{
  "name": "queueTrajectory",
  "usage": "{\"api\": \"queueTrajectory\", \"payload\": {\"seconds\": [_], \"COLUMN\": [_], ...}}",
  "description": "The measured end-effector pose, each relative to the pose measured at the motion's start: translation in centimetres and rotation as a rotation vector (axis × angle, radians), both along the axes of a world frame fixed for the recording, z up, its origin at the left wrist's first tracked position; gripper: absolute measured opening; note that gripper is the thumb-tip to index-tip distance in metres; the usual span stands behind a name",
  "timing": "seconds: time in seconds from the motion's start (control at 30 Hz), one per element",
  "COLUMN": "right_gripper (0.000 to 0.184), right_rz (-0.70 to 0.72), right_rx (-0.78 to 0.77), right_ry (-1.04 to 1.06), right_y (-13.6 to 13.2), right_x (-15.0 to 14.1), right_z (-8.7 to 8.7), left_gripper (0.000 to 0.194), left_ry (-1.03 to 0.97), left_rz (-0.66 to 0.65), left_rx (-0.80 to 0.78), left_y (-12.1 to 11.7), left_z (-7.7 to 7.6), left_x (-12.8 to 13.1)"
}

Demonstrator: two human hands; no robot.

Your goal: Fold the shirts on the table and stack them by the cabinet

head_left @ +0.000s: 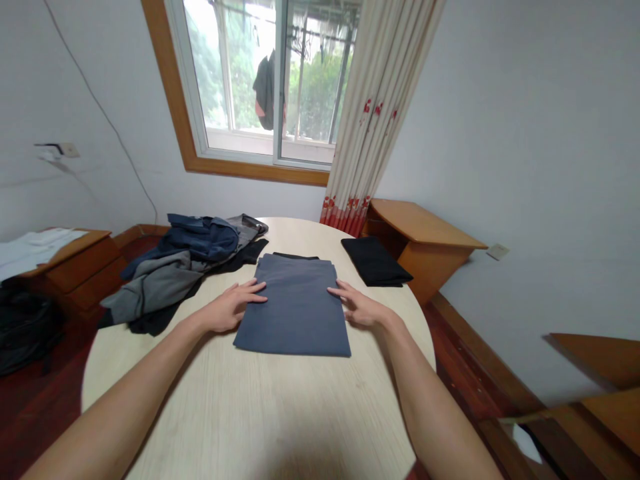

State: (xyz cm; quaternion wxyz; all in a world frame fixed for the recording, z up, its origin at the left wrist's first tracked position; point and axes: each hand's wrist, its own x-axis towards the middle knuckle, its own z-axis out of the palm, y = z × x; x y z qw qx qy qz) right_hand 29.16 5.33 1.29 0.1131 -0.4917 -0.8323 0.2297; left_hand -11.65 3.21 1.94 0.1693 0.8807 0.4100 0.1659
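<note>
While each hand [230,309] [362,308] touches folded cloth [296,307], drawers [90,270] sit closed.

The blue-grey cloth [295,307] partly hides black fabric [296,256] — the table [225,420] runs off below.

Folded cloth [295,307], plain slate blue-grey, matte. Lies flat on the pale tabletop [280,407], roughly four-sided, near edge looking wider than the far one. Upper face smooth, near edge almost straight, near corners neat. Far corners slightly stepped. Thin black strip [296,255] shows along the far edge; cannot tell whether same piece or a separate one.
</note>
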Motion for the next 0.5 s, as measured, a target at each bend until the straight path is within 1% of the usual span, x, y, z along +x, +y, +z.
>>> {"api": "queueTrajectory", "payload": {"seconds": [0.07, 0.1, 0.17, 0.23, 0.27, 0.33, 0.4, 0.5], "right_gripper": [0.083, 0.08, 0.062, 0.04, 0.032, 0.027, 0.024, 0.021], "right_rz": [0.075, 0.093, 0.09, 0.057, 0.039, 0.02, 0.017, 0.031], "right_rx": [-0.035, -0.045, -0.036, -0.006, 0.011, 0.042, 0.062, 0.005], "right_ry": [0.009, 0.017, 0.068, 0.157, 0.206, 0.296, 0.363, 0.442], "right_y": [-0.2, -0.2, -0.2, 0.0, 0.0, 0.0, -0.1, -0.3], "right_x": [-0.6, -0.9, -1.3, -1.4, -1.3, -1.0, -0.5, -0.2], "right_z": [0.3, 0.4, 0.5, 0.6, 0.7, 1.0, 1.4, 1.7], "left_gripper": [0.051, 0.05, 0.046, 0.039, 0.036, 0.032, 0.031, 0.026], "left_ry": [0.038, 0.041, 0.01, -0.06, -0.102, -0.195, -0.28, -0.383], "left_rz": [-0.025, -0.031, -0.028, -0.011, 0.002, 0.034, 0.068, 0.065], "left_rx": [-0.035, -0.052, -0.08, -0.096, -0.103, -0.123, -0.154, -0.231], "left_y": [-0.4, -0.4, -0.3, 0.1, 0.2, 0.1, -0.3, -1.1], "left_z": [0.1, 0.0, -0.3, -0.5, -0.5, -0.1, 0.8, 2.2], "left_x": [0.5, 0.8, 1.0, 1.1, 1.0, 0.9, 0.8, 1.2]}}
